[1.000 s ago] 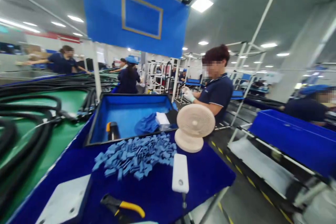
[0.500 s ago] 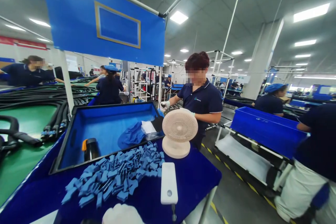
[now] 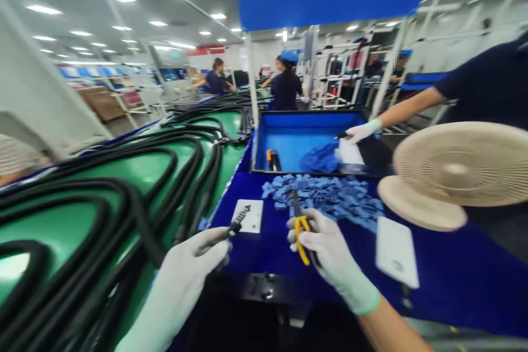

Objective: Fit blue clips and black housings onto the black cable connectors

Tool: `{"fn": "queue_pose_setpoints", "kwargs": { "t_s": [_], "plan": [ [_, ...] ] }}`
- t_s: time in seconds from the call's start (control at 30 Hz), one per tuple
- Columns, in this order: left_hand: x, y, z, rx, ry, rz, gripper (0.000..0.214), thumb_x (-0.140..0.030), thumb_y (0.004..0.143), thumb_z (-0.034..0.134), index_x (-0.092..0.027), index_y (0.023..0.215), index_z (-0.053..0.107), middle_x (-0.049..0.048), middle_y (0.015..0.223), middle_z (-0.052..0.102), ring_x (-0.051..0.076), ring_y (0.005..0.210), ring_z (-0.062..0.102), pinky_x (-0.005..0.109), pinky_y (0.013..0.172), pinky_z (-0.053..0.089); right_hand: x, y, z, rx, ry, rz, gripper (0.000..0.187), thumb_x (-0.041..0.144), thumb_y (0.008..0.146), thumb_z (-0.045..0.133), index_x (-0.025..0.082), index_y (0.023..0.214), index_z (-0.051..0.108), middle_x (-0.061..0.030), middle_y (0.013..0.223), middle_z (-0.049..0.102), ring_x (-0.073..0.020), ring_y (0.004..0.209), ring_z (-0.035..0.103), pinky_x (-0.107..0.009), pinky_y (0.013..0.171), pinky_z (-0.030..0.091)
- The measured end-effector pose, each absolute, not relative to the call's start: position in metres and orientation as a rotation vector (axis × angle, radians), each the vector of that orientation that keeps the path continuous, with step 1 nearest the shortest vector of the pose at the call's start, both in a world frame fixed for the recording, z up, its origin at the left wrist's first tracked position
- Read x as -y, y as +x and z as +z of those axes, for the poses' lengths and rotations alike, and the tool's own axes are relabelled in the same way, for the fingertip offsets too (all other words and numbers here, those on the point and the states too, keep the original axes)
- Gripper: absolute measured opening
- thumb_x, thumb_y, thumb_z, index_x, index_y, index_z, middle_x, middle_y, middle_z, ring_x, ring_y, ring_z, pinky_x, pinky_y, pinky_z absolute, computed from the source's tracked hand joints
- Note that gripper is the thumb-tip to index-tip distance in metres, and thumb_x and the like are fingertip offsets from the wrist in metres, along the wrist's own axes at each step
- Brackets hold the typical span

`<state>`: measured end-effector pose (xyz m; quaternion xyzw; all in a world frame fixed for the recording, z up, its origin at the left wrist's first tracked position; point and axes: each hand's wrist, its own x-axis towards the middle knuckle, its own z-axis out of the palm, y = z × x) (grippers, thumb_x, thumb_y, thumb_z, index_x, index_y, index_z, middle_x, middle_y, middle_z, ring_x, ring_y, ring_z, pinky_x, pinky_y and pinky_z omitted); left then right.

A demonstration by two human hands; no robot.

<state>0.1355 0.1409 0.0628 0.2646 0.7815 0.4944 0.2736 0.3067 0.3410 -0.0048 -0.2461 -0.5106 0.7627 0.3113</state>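
My left hand, in a white glove, is shut on a small black ribbed cable connector, which sticks out past the fingertips. My right hand, also gloved, grips yellow-handled pliers with their jaws pointing up and away from me. The two hands are apart, above the front edge of a dark blue mat. Just ahead lie a white plate and a heap of small blue foam-sleeved parts.
Black cables loop across a green table on the left. Ahead stands a blue-lined tray holding cloth and a black flask. A co-worker's gloved hand reaches over it. A cream fan and white power bank sit right.
The view has swung left and down. Both my gloved hands are now in view, and the yellow-handled pliers have gone from the mat into my right hand. My left hand holds the connector.
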Motion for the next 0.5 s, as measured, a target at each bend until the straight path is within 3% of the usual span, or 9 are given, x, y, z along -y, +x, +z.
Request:
{"fn": "queue_pose_setpoints", "kwargs": {
  "t_s": [0.1,0.17,0.3,0.5],
  "plan": [
    [-0.127,0.135,0.068,-2.103,0.687,1.331,0.049,-0.045,0.090,0.070,-0.019,0.131,0.070,0.0047,0.106,0.078,0.024,0.095,0.071,0.033,0.089,0.052,-0.333,0.311,0.000,1.749,-0.484,1.928,0.034,0.009,0.067,0.060,0.018,0.099,0.067,-0.0083,0.111,0.072,-0.0259,0.101,0.072,-0.045,0.098,0.056],
    [-0.133,0.139,0.073,-2.095,0.720,1.326,0.048,-0.042,0.092,0.067,-0.017,0.133,0.069,0.0048,0.103,0.078,0.025,0.096,0.071,0.032,0.087,0.052,-0.320,0.313,0.015,2.108,-0.242,1.742,0.041,0.007,0.069,0.061,0.019,0.107,0.070,-0.0096,0.120,0.071,-0.0288,0.115,0.068,-0.046,0.108,0.050],
    [-0.143,0.144,0.077,-2.088,0.754,1.303,0.048,-0.040,0.092,0.066,-0.019,0.136,0.068,0.0037,0.102,0.079,0.025,0.097,0.071,0.031,0.082,0.053,-0.301,0.308,0.043,2.372,0.149,1.360,0.049,0.012,0.080,0.064,0.022,0.127,0.068,-0.0115,0.133,0.067,-0.0288,0.123,0.064,-0.042,0.110,0.050],
    [-0.146,0.146,0.070,-2.217,0.927,1.286,0.035,-0.038,0.092,0.068,-0.026,0.125,0.076,-0.0005,0.117,0.077,0.023,0.116,0.067,0.025,0.097,0.050,-0.299,0.301,0.042,2.432,0.127,1.214,0.051,0.018,0.083,0.066,0.021,0.134,0.064,-0.0125,0.132,0.067,-0.0296,0.123,0.064,-0.043,0.111,0.048]
  ]
}}
